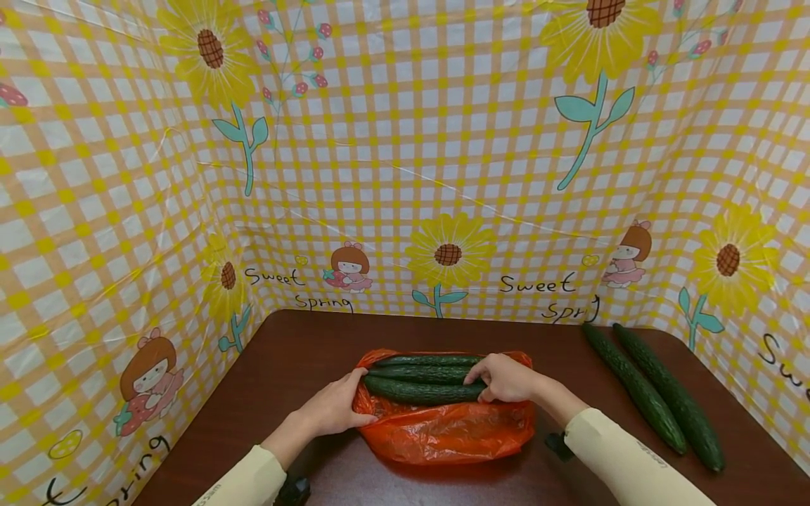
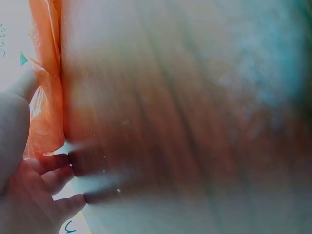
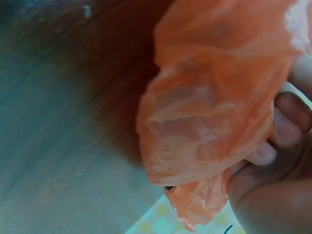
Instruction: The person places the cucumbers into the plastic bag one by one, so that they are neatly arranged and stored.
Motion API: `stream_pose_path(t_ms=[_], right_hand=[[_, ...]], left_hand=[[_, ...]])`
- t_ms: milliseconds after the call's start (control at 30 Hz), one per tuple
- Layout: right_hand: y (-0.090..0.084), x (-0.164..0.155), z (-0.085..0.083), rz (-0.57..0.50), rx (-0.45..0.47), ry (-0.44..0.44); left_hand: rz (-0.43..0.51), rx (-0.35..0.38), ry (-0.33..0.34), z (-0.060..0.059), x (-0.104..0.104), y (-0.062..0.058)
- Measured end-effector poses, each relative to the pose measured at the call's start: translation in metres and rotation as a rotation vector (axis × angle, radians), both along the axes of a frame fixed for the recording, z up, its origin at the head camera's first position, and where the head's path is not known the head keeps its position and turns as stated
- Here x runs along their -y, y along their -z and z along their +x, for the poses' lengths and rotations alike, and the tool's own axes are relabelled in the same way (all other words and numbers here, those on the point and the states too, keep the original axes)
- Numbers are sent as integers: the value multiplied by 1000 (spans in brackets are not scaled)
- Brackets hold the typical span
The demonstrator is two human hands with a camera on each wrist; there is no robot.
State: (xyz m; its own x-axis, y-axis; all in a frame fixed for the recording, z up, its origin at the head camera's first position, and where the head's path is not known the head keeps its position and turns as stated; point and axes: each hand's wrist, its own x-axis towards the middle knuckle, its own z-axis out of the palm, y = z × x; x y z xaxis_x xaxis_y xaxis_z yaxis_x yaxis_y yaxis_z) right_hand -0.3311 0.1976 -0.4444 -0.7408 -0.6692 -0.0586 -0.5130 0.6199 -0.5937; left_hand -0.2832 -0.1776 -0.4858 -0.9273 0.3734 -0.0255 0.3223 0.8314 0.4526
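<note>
Three cucumbers [image 1: 418,372] lie in the orange plastic bag [image 1: 443,434]; your left grip [image 1: 335,404], spread wide, touches its left edge; your right grip [image 1: 505,378] pinches the front cucumber [image 1: 418,391]. Two others [image 1: 635,388] lie right of the bag.

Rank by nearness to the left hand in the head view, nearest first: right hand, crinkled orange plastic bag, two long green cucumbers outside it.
1. Crinkled orange plastic bag: touching the left hand.
2. Right hand: at the bag's right end.
3. Left long green cucumber: farther right, outside.
4. Right long green cucumber: just beyond it.
</note>
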Motion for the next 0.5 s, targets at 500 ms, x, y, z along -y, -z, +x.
stream_pose_path(t_ms=[500], right_hand=[[0, -10, 7, -87, 18, 45]], left_hand=[[-88, -62, -33, 1, -1, -3]])
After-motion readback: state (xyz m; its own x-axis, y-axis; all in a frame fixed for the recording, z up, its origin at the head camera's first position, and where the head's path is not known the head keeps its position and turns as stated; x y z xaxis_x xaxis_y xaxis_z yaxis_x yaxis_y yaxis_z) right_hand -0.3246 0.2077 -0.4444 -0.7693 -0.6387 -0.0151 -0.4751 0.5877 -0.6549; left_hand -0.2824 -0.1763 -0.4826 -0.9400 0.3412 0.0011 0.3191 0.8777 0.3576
